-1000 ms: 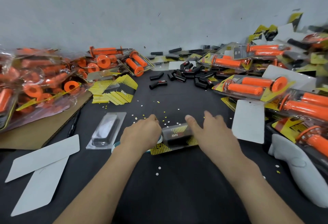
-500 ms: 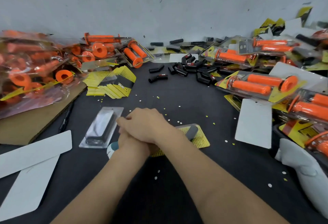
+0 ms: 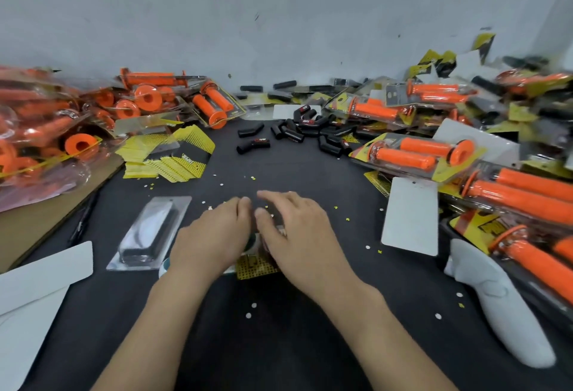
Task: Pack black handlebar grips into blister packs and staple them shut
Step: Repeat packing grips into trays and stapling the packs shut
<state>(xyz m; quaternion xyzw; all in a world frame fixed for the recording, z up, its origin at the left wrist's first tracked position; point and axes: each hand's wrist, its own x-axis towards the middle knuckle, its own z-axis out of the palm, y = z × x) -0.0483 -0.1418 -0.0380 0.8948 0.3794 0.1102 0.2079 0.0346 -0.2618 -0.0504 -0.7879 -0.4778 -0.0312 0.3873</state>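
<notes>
My left hand point(image 3: 214, 235) and my right hand point(image 3: 294, 229) lie side by side, palms down, over a blister pack point(image 3: 257, 266). Only the yellow corner of its card shows between my wrists. My left hand covers a teal and white stapler point(image 3: 163, 266), whose end sticks out under my wrist. My right hand's fingers are spread over the pack's bubble, which is hidden. A second clear blister pack point(image 3: 148, 232) with a black grip inside lies just left of my left hand. Loose black grips point(image 3: 294, 133) are heaped at the back centre.
Packs of orange grips are piled at the left point(image 3: 62, 130) and right point(image 3: 418, 155). A stack of yellow cards point(image 3: 167, 155) lies back left. White cards lie at the left point(image 3: 46, 266) and right point(image 3: 409, 214). A white moulded tool point(image 3: 496, 307) lies front right.
My right hand, stacked on my left over the stapler half a second ago, has moved back right onto the pack. Both hands now cover the pack.
</notes>
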